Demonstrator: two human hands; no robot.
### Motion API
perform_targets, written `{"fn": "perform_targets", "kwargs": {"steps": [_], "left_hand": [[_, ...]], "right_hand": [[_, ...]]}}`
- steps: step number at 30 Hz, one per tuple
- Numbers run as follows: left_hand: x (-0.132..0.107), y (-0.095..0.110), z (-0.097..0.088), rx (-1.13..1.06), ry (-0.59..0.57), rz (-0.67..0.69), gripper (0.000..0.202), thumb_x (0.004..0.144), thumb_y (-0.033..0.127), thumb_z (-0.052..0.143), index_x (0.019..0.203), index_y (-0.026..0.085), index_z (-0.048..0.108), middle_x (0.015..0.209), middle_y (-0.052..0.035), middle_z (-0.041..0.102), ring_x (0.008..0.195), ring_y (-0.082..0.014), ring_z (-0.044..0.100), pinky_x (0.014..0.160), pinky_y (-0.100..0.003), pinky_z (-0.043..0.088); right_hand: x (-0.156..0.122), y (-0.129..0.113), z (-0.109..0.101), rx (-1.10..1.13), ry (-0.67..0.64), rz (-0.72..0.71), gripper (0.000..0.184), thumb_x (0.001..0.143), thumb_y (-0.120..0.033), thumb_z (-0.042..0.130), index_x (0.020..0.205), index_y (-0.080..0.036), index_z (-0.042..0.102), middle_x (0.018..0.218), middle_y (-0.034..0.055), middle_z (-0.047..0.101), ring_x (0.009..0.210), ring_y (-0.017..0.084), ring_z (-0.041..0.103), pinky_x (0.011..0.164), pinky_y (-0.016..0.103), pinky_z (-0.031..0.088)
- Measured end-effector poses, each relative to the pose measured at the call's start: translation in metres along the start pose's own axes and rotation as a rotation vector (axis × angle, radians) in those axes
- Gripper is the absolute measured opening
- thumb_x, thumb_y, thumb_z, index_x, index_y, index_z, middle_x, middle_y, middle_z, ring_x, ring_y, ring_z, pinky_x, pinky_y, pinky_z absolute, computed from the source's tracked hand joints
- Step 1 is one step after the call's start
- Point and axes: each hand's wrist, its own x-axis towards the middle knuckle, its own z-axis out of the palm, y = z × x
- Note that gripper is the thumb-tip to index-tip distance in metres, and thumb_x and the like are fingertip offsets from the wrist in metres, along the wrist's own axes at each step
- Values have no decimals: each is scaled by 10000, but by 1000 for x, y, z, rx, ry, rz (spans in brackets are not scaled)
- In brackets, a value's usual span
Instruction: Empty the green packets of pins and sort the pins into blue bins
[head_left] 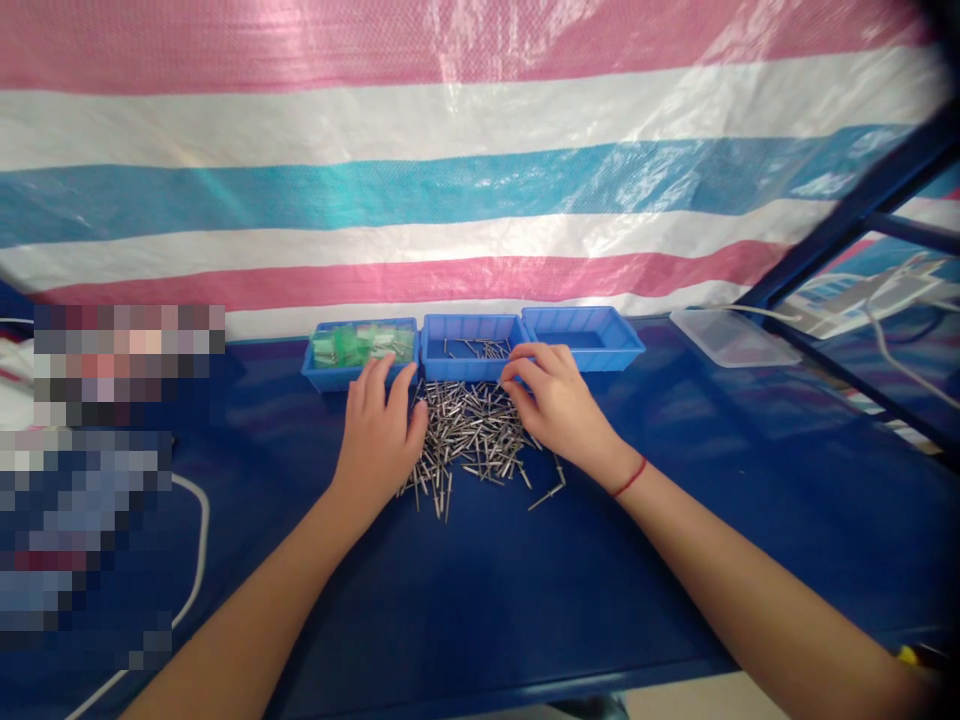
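Observation:
A heap of silver blind rivets (472, 430) lies on the blue table in front of three blue bins. My left hand (381, 425) is open with its fingers apart, resting at the heap's left edge just before the left bin (360, 378). Green and clear packets (352, 345) fill that bin. Over the heap's right side, near the front corner of the middle bin (469, 368), my right hand (551, 400) has thumb and fingers pinched. What sits between those fingertips is too small to make out. Some loose rivets (487, 349) lie inside the middle bin.
The right bin (592, 358) stands beside the middle one. Farther right are a clear plastic lid (731, 338) and a dark metal frame (840, 235). A white cable (204, 530) curves across the left side. Striped plastic sheeting (450, 190) hangs behind the table (465, 620).

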Motion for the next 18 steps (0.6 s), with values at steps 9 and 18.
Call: {"fn": "perform_targets", "kwargs": {"steps": [9,18], "left_hand": [[4,-9,4,198,-29,16,490,912,254,445,1370,83,413,1406,-205,449,1353,-388,335,1080,-598,307],[7,-16,2,205,9,129,441,918,221,432,1307,16,468,1249,-227,509,1253,-362,411,1080,-531,347]], "right_hand": [[10,2,12,-37,-53,-66,170,934,-176,474,1005,-206,626,1247,87,634,1080,265,583,823,414,413],[9,4,9,48,-56,-52,122,914,-167,507,920,-186,627,1170,74,671,1082,253,591,886,396,412]]}}
